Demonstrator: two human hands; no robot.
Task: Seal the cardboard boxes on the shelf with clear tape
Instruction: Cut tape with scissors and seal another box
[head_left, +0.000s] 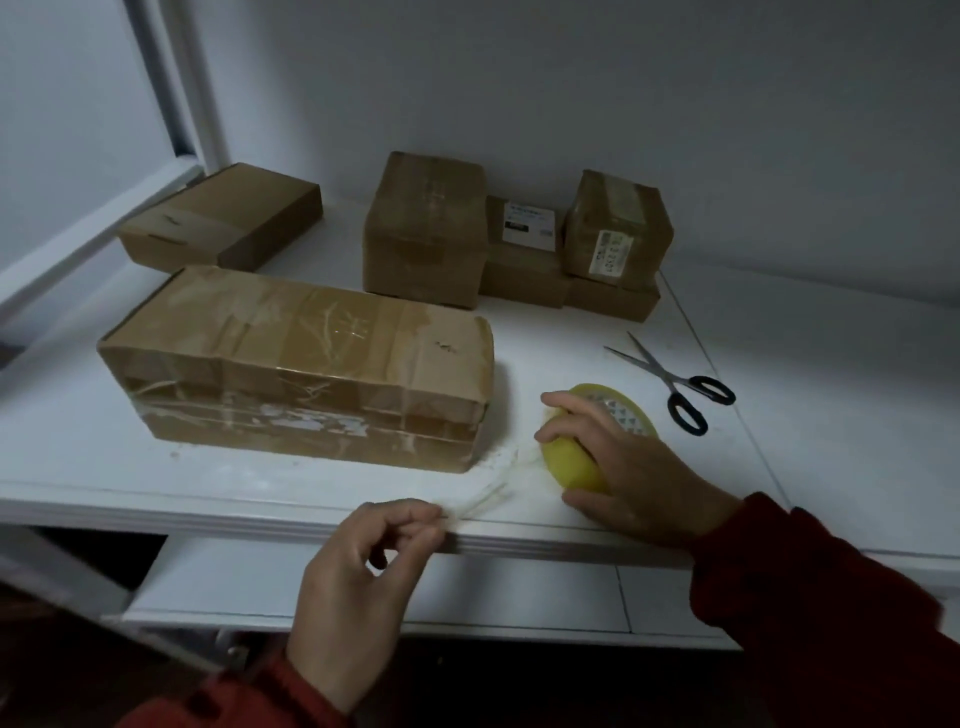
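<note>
Clear tape (488, 496) between left fingers (415, 519) — right fingers (560, 432) around roll (571, 467)

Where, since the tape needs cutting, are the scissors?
In the head view, the scissors lie open on the white shelf, right of centre, just beyond the tape roll the right hand grips.

Scissors (675, 383) right of tape roll (576, 457).

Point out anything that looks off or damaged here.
The strip pulled from the roll to the left hand has bunched into a thin string instead of lying flat. The front box also looks rough: its tape is wrinkled, with torn white patches along its near side.
</note>
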